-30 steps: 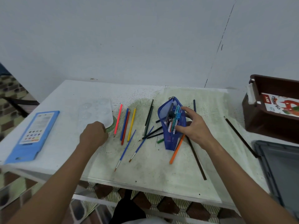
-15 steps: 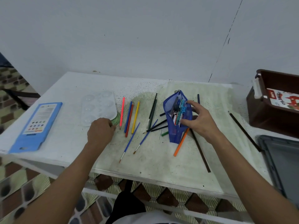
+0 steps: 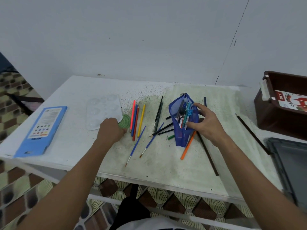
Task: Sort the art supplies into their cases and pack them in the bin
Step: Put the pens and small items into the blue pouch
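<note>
Right grip (image 3: 206, 123) around blue pencil case (image 3: 181, 130), left grip (image 3: 110, 130) on green disc (image 3: 124, 121)

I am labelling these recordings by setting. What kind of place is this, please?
Probably a plain room at home used for art: a paint-speckled white table against a bare wall, with coloured pencils, a paint palette and a blue pencil pouch.

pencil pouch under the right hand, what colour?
Blue see-through mesh pouch, zipped open; head view, the only one.

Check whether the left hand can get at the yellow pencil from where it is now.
Probably yes: the left hand rests by the green disc, and the yellow pencil lies just beyond the red and blue pencils, uncovered.
</note>
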Demonstrator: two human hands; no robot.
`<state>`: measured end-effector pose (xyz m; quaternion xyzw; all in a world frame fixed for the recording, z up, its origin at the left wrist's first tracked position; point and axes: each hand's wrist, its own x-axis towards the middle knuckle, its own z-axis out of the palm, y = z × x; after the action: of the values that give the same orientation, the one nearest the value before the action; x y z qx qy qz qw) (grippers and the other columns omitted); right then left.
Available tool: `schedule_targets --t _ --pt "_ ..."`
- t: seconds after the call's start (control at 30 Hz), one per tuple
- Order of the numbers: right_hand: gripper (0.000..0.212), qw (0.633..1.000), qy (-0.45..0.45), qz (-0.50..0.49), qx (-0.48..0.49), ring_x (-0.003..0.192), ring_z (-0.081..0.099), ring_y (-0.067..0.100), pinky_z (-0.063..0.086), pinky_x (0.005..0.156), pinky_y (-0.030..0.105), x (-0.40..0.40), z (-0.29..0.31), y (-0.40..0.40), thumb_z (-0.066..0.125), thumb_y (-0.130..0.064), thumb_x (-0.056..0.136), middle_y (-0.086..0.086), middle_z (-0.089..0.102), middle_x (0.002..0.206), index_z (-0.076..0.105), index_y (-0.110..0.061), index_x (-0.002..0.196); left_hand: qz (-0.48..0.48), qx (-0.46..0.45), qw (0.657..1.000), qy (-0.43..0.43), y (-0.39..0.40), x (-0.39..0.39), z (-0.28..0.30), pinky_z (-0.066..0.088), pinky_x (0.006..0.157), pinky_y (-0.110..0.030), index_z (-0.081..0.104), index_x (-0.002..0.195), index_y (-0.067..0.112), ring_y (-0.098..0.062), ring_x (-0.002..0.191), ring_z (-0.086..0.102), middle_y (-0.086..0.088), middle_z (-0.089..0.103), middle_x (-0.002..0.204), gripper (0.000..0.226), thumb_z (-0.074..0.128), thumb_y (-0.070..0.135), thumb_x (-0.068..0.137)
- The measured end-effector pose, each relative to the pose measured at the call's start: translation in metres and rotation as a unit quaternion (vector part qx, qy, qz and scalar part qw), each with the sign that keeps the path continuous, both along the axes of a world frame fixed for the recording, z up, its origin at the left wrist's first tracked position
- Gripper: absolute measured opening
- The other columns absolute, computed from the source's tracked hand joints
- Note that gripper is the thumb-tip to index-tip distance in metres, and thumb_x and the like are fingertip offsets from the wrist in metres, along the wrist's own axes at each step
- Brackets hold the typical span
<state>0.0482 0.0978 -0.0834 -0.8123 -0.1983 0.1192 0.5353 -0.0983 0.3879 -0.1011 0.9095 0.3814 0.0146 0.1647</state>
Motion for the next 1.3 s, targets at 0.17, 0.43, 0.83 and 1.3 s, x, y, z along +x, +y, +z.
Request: schedule_targets --t 0.17,0.43,0.83,1.3 --pt "0.077 1.000 -0.001 -0.002 0.002 0.100 0.063 0.015 0.059 0.077 0.030 0.000 0.000 -0.002 0.081 -0.010 0.072 0.003 0.054 0.126 0.045 -0.026 0.138 0.015 -0.077 0.997 -0.021 0.001 0.001 0.004 0.042 0.080 -0.030 0.051 0.126 0.003 -0.028 0.108 0.054 -0.013 0.056 0.123 0.068 0.081 0.036 0.074" --pt "0.073 1.000 0.005 0.001 0.014 0.104 0.061 0.018 0.060 0.078 0.037 0.000 0.004 -0.005 0.082 -0.010 0.070 0.004 0.054 0.124 0.048 -0.029 0.132 0.086 -0.391 0.907 -0.135 -0.001 0.000 0.029 0.045 0.051 -0.027 0.064 0.108 -0.006 -0.020 0.063 0.055 -0.014 0.060 0.082 0.027 0.069 0.005 0.084" --pt "0.072 0.999 0.015 -0.003 0.035 0.090 0.062 -0.006 0.059 0.067 0.025 -0.004 0.008 -0.012 0.082 -0.009 0.071 -0.001 0.059 0.118 0.050 -0.025 0.133 -0.102 -0.391 0.894 -0.193 -0.083 0.079 0.077 0.055 0.054 -0.025 0.067 0.102 0.002 -0.014 0.060 0.064 -0.011 0.067 0.083 0.016 0.063 0.004 0.087" --pt "0.074 0.997 0.047 -0.018 0.064 0.101 0.065 0.016 0.060 0.076 0.041 -0.003 -0.002 -0.020 0.081 -0.017 0.069 0.002 0.059 0.120 0.049 -0.026 0.136 -0.188 -0.118 0.964 -0.143 -0.118 0.115 0.048 0.040 0.067 -0.026 0.064 0.108 0.010 -0.012 0.082 0.052 -0.001 0.058 0.101 0.028 0.064 0.028 0.087"
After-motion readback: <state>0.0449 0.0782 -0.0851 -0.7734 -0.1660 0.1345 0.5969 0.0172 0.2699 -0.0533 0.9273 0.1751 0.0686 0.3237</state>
